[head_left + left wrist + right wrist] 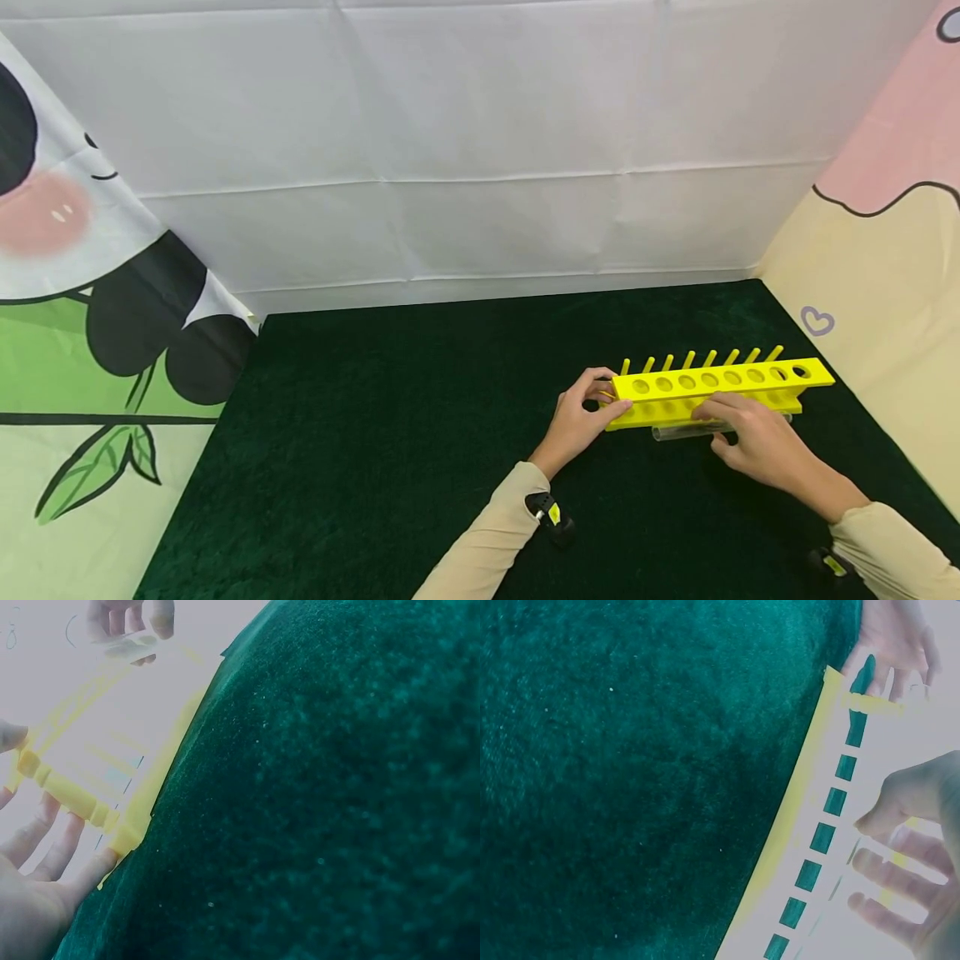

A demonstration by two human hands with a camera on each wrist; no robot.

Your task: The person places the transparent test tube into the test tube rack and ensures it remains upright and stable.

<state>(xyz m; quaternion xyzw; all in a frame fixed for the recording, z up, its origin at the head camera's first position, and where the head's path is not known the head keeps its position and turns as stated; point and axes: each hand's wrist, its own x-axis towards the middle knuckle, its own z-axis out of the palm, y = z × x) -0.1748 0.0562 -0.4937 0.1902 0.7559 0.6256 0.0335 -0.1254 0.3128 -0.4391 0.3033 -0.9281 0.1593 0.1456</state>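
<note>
A yellow test tube rack point(697, 394) stands on the dark green cloth, with a row of round holes on top and several pegs along its back. My left hand point(576, 423) grips its left end, thumb at the front corner and fingers around the end; the left wrist view shows those fingers along the rack's yellow end point(71, 793). A clear test tube point(677, 432) lies lengthwise along the rack's front. Around it curl the thumb and fingers of my right hand point(761, 442), whose back hides the tube's middle. Glare washes out much of both wrist views.
Dark green cloth point(390, 450) covers the table, extending left of the rack. A white sheet point(465, 150) hangs behind it. Printed cloths stand at the left side point(135, 325) and right side point(885, 292), the right one close to the rack's end.
</note>
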